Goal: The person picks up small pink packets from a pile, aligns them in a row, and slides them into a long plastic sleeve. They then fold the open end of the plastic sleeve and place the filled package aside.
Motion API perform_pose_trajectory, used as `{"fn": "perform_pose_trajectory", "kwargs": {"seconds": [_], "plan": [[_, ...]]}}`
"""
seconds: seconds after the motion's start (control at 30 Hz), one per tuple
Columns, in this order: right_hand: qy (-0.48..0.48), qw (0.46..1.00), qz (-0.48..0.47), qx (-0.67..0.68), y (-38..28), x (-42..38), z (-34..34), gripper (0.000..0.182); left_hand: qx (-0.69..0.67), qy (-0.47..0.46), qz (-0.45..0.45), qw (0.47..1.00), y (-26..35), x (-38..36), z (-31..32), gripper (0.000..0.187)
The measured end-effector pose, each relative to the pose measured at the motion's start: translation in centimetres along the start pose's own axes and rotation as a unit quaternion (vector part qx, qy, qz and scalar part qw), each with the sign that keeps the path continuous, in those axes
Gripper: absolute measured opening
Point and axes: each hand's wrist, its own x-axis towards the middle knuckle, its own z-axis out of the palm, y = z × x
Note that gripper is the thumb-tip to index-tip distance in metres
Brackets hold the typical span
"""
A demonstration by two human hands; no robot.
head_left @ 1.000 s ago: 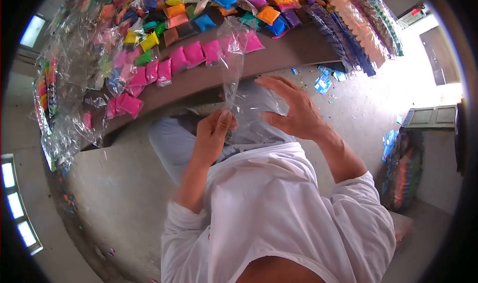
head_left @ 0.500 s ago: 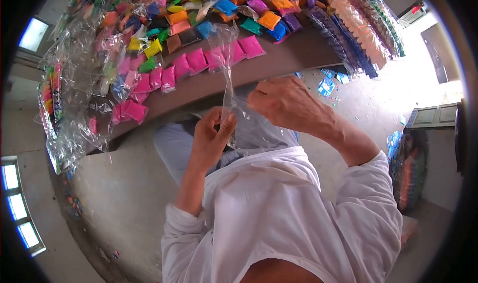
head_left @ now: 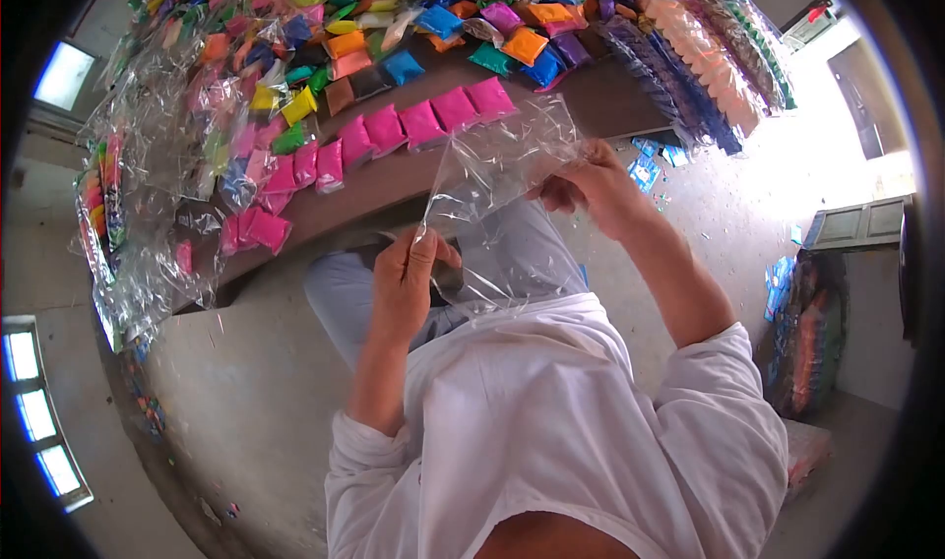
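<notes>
A clear plastic bag [head_left: 492, 170] is stretched between my two hands, above my lap and the table's front edge. My left hand [head_left: 406, 269] pinches the bag's left side between thumb and fingers. At the opposite side, my right hand [head_left: 594, 187] grips the bag's edge, its fingertips partly hidden. The bag looks flat, with nothing visible inside. Just beyond it, a row of pink packets [head_left: 420, 123] lies along the near part of the table.
The brown table [head_left: 605, 96] carries a heap of colourful packets [head_left: 438, 20]. Crumpled clear bags [head_left: 157, 175] hang over its left side. Filled long bags [head_left: 704, 57] lie at the right end. Blue wrappers [head_left: 645, 170] are scattered on the floor.
The bag was narrow and hanging upright; now it is spread wide. My right hand has moved right and holds its edge. My left hand has shifted slightly left and down.
</notes>
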Motion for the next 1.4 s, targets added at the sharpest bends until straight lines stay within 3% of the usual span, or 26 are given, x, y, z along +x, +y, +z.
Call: {"fn": "perform_pose_trajectory", "kwargs": {"seconds": [0.07, 0.1, 0.13, 0.17, 0.23, 0.27, 0.33, 0.47, 0.53, 0.63, 0.77, 0.83, 0.93, 1.03, 1.07, 1.13, 1.17, 1.2, 1.23, 1.27, 1.4], "plan": [[0.009, 0.997, -0.016, -0.073, 0.7, -0.5, 1.1, 0.02, -0.024, 0.005, -0.002, 1.0, 0.1, 0.0, 0.0, 0.039], [0.019, 0.989, -0.032, -0.146, 0.7, -0.7, 1.9, 0.026, -0.019, 0.026, 0.007, 0.999, -0.1, 0.2, -0.1, 0.039], [0.012, 0.966, -0.061, -0.253, -0.5, -1.3, 2.3, 0.044, -0.016, 0.045, 0.015, 0.999, -0.1, 0.3, -0.1, 0.04], [0.014, 0.966, -0.061, -0.252, -1.0, -1.5, 2.6, 0.044, -0.015, 0.043, 0.015, 0.999, 0.1, 0.2, -0.1, 0.04], [0.064, 0.872, -0.238, -0.422, -2.0, -1.6, 2.9, 0.054, 0.015, 0.009, 0.023, 1.0, 0.8, 0.5, 0.2, 0.041], [0.066, 0.871, -0.24, -0.423, -2.6, -1.5, 3.1, 0.054, 0.014, 0.008, 0.026, 1.0, 0.7, 0.5, 0.3, 0.041], [0.105, 0.817, -0.328, -0.463, -3.7, -1.1, 3.4, 0.048, -0.025, -0.025, 0.012, 0.999, 0.1, 0.5, 0.7, 0.042], [0.043, 0.861, -0.224, -0.454, -4.9, -0.2, 3.6, 0.031, -0.024, -0.056, 0.01, 0.998, -0.6, 0.1, 1.4, 0.042], [0.038, 0.815, -0.276, -0.509, -3.6, 1.1, 3.7, 0.015, 0.002, -0.083, 0.008, 0.997, -0.4, -0.1, 1.4, 0.04], [0.025, 0.782, -0.258, -0.567, -4.1, 1.2, 4.1, 0.009, 0.054, -0.064, -0.018, 0.996, 0.1, 0.0, 0.9, 0.039], [-0.009, 0.756, -0.285, -0.589, -4.2, 1.4, 4.2, 0.006, 0.105, -0.026, -0.04, 0.993, 1.3, 0.5, 0.8, 0.038], [-0.05, 0.747, -0.343, -0.567, -3.9, 1.6, 4.4, 0.007, 0.145, 0.002, 0.073, 0.987, 1.1, 1.2, 1.2, 0.036], [-0.06, 0.756, -0.328, -0.563, -4.0, 1.9, 5.4, 0.009, 0.168, -0.029, 0.134, 0.976, 1.4, 1.9, 2.1, 0.034], [-0.043, 0.739, -0.306, -0.598, -3.8, 2.4, 5.4, 0.007, 0.132, -0.034, 0.056, 0.989, 2.5, 1.9, 2.5, 0.034], [-0.044, 0.74, -0.306, -0.598, -3.8, 2.5, 5.1, 0.007, 0.132, -0.034, 0.055, 0.989, 2.6, 1.8, 2.3, 0.034], [-0.028, 0.827, -0.283, -0.486, -3.8, 2.5, 3.7, 0.01, 0.145, 0.006, 0.069, 0.987, 2.7, 1.5, 1.9, 0.036], [-0.028, 0.827, -0.282, -0.485, -3.8, 2.4, 2.9, 0.01, 0.144, 0.006, 0.068, 0.987, 2.2, 1.2, 1.5, 0.036], [0.01, 0.916, -0.196, -0.35, -3.9, 2.4, 2.1, 0.014, 0.112, 0.022, 0.055, 0.992, 1.3, 1.0, 0.8, 0.037], [0.049, 0.972, -0.104, -0.204, -4.2, 2.3, 1.2, 0.019, 0.08, 0.039, 0.044, 0.995, 0.4, 0.9, 0.2, 0.039], [0.031, 0.985, -0.057, -0.157, -4.7, 1.8, 0.1, 0.025, -0.013, 0.041, 0.021, 0.999, -0.4, 0.7, -0.2, 0.041], [-0.012, 0.998, -0.005, -0.055, -2.8, 1.2, -0.5, 0.026, 0.018, 0.014, 0.012, 1.0, -0.1, 0.3, -0.2, 0.04]]}}
